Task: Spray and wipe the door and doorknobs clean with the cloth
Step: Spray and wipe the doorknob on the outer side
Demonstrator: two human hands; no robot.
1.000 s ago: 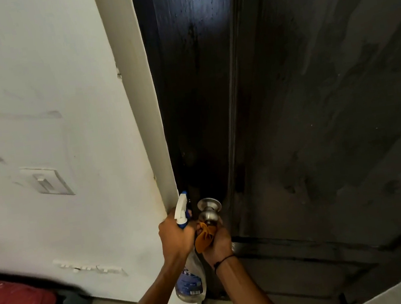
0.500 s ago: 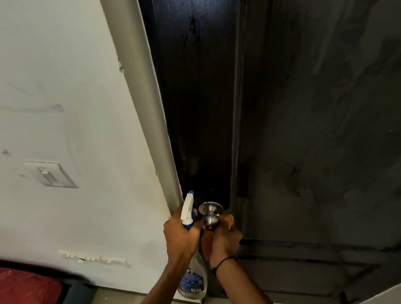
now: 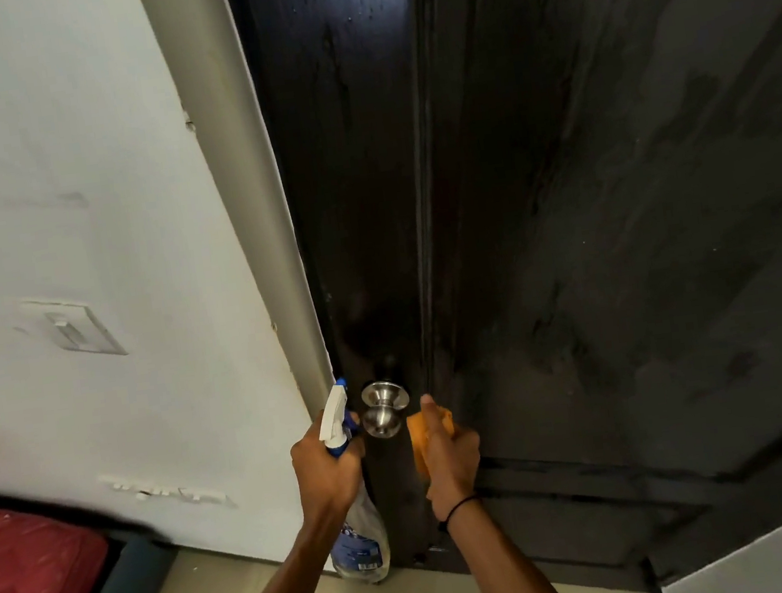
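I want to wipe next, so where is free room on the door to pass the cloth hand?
Free: the dark door panel right of the right hand, and the strip above the doorknob. Crowded: at the knob, between the spray bottle in the left hand and the orange cloth.

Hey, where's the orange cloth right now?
In the head view, the orange cloth is low at centre, gripped in the right hand just right of the metal doorknob, against the dark door.
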